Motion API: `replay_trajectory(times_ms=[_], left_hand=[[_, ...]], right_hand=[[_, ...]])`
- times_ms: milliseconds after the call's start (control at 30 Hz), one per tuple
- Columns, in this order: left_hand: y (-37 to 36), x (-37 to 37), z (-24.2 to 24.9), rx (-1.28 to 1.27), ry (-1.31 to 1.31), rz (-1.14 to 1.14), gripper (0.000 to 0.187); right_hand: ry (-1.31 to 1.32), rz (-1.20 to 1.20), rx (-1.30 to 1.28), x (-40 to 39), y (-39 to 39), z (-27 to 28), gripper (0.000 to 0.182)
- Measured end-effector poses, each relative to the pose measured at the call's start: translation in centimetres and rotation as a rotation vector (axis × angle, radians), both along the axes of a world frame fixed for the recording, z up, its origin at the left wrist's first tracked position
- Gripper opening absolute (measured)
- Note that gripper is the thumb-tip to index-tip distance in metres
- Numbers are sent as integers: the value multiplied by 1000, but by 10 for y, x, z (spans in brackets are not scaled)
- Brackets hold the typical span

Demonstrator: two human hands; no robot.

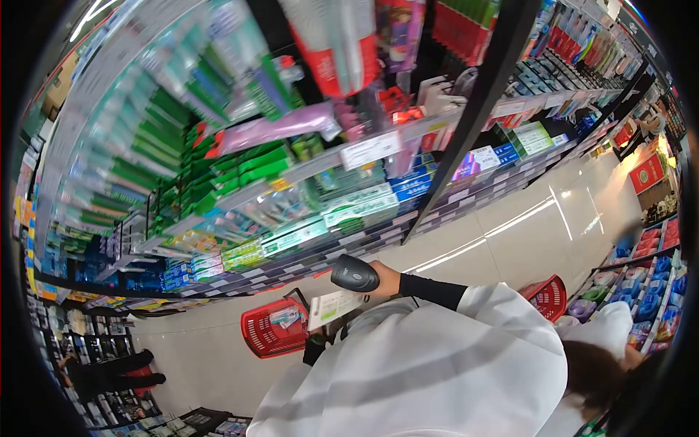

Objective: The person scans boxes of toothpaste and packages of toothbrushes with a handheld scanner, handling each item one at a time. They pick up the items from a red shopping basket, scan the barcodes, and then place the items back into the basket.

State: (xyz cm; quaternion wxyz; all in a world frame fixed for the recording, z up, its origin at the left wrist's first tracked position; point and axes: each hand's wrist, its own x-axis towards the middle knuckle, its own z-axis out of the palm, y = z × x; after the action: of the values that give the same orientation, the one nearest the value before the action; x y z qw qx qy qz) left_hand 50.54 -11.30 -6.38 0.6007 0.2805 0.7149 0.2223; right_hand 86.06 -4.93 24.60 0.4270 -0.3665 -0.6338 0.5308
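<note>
Head view: right hand (386,280) closed around a dark handheld scanner (352,274), fingers wrapped at the grip end, no visible gap. Broad scanner end out past the fist, toward frame-left, long axis running on roughly in line with the forearm and black right sleeve (435,291). Main relation: white package (333,306) just below and frame-left of the scanner, its upper edge near the underside of the device; contact or slight gap, cannot tell. Package flat-looking, longer side slanting gently upward toward the right fist, a green patch on its face. Right fingers nearest its upper corner; black left cuff (314,350) close to its lower edge. Left hand too dark and covered to read; finger opening and hold on the package, cannot tell.

Around: red basket (255,336) on pale floor (196,349), beside the package on the frame-left side, with packaged goods (285,317) inside. Dark basket handle (297,293) upright close to the package. Above the scanner in frame, checkered lower shelf edge (291,262), near but apart; black upright post (470,131) farther up. Another red basket (551,298) behind the right sleeve, well apart. Dark-clothed person (109,370) far off at frame-left.
</note>
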Motion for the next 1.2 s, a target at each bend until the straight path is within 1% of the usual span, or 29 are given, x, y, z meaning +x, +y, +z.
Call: replay_trajectory(times_ms=[33,100,233,367,433,500,533,600,733,767,800,867,900,933,967,1067,1100,1133,1167,1200], left_hand=[[2,21,16,3,10,-4,28],[10,57,31,16,21,-11,28],[19,86,39,27,62,-55,28],[42,97,36,51,89,-144,28],[52,139,24,67,54,-186,28],[61,155,27,82,56,-227,28],[74,167,29,101,57,-246,28],[99,192,32,139,59,-281,29],[143,238,45,207,89,-347,29],[161,258,48,232,95,-370,29],[177,279,51,254,101,-398,29],[199,329,51,289,109,-449,29],[202,353,51,299,114,-468,29],[203,385,57,310,118,-481,29],[210,414,58,332,124,-492,29],[261,522,75,451,145,-530,29],[270,559,81,477,150,-547,29],[269,591,86,486,157,-566,29],[255,607,94,473,181,-585,29],[245,626,94,465,190,-600,30]], right_hand=[[-11,1,-64,21,-4,4,31],[2,-16,-94,55,-9,-11,32],[15,-61,-188,101,-13,-6,36],[71,-99,-235,127,-17,4,34],[38,-122,-233,145,-19,6,34],[48,-109,-274,160,-21,6,35],[49,-127,-266,169,-19,5,35],[-7,-84,-211,188,-14,-1,37],[98,-116,-202,225,-10,-22,39],[93,-92,-251,239,-9,-28,38],[102,-118,-239,252,-9,-30,38],[130,-205,-131,286,-12,-29,38],[131,-128,-189,309,-13,-38,37],[137,-139,-187,331,-20,-43,37],[154,-190,-204,353,-27,-49,38],[250,-316,-169,431,-36,-69,40],[265,-360,-174,461,-41,-60,40],[283,-407,-195,489,-51,-50,39],[280,-413,-188,508,-59,-56,39],[263,-421,-178,538,-63,-50,38]])
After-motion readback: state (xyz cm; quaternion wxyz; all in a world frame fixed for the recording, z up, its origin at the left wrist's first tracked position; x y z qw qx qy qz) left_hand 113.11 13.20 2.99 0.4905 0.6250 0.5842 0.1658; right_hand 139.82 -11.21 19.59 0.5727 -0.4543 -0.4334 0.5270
